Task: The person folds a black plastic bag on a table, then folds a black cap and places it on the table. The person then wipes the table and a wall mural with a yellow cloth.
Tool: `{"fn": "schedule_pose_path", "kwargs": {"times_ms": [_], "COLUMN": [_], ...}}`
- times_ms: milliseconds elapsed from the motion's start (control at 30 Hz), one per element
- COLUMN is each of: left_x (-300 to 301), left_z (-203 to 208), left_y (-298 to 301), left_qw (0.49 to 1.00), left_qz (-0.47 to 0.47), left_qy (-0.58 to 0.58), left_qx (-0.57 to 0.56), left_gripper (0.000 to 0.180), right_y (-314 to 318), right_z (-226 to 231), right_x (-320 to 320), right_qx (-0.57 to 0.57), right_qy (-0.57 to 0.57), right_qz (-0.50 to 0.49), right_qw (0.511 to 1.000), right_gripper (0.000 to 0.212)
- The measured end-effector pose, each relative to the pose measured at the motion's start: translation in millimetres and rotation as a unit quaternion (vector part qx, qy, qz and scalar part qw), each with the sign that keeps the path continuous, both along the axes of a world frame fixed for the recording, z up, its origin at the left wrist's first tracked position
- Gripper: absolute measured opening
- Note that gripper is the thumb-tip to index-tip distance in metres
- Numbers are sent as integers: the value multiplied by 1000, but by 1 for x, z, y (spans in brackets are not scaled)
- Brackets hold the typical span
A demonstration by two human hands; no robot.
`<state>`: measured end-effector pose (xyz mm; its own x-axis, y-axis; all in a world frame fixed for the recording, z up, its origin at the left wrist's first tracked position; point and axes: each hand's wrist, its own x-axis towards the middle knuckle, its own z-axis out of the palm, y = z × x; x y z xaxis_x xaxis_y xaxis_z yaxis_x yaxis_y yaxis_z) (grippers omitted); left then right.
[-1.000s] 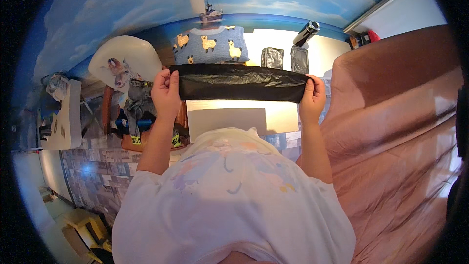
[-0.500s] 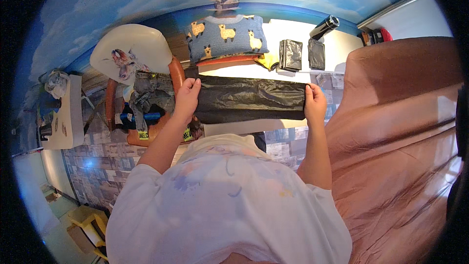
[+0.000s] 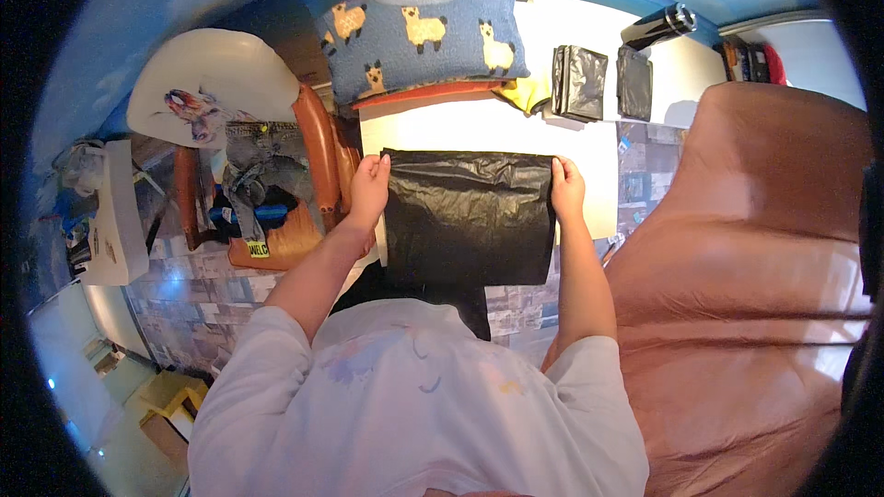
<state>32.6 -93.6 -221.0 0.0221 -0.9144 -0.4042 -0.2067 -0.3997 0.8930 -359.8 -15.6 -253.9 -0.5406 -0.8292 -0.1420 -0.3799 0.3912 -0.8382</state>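
Observation:
A black plastic bag (image 3: 468, 221) is spread flat in front of me, over the near edge of the white table (image 3: 414, 129). My left hand (image 3: 370, 189) pinches its upper left corner between thumb and fingers. At the upper right corner my right hand (image 3: 568, 189) pinches it the same way. The bag's lower edge hangs down towards my body. Behind it on the table, two folded black plastic bundles (image 3: 580, 83) lie side by side at the right. A blue knitted sweater (image 3: 424, 37) with llama figures tops a folded clothes pile.
A dark tumbler (image 3: 659, 28) lies beyond the bundles. To the left stands a chair (image 3: 221, 74) with denim clothing (image 3: 267, 161) on it. A brown-covered piece of furniture (image 3: 737, 267) takes up the right side. Yellow cloth (image 3: 527, 95) pokes out beside the sweater.
My hands have come closer together, both still gripping the bag. It was a wide, low strip and now hangs narrower and taller. The view has shifted nearer to the table.

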Motion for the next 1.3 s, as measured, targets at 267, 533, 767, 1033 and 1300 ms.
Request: {"fn": "schedule_pose_path", "kwargs": {"times_ms": [267, 533, 767, 1033, 1300], "left_x": [-5, -17, -51, -72, -72], "left_z": [-51, -43, -6, -28, -26], "left_y": [-25, -42, 10, 27, 25], "left_qw": [999, 983, 812, 752, 751], "left_qz": [26, 65, -328, -392, -401], "left_qy": [-32, -154, -313, -410, -405], "left_qx": [8, -70, -368, -335, -333], "left_gripper": [26, 25, 54, 75, 74], "right_y": [-33, -51, -29, 7, -7], "right_z": [-29, -36, -6, -5, -7], "right_x": [-1, 1, 70, 158, 146], "right_qx": [7, 14, -78, 55, 63], "right_qy": [242, 273, 309, 347, 376], "right_qz": [2, -33, 36, 239, 236], "right_qw": [970, 961, 947, 905, 894], "right_gripper": [19, 22, 55, 60, 60]}}
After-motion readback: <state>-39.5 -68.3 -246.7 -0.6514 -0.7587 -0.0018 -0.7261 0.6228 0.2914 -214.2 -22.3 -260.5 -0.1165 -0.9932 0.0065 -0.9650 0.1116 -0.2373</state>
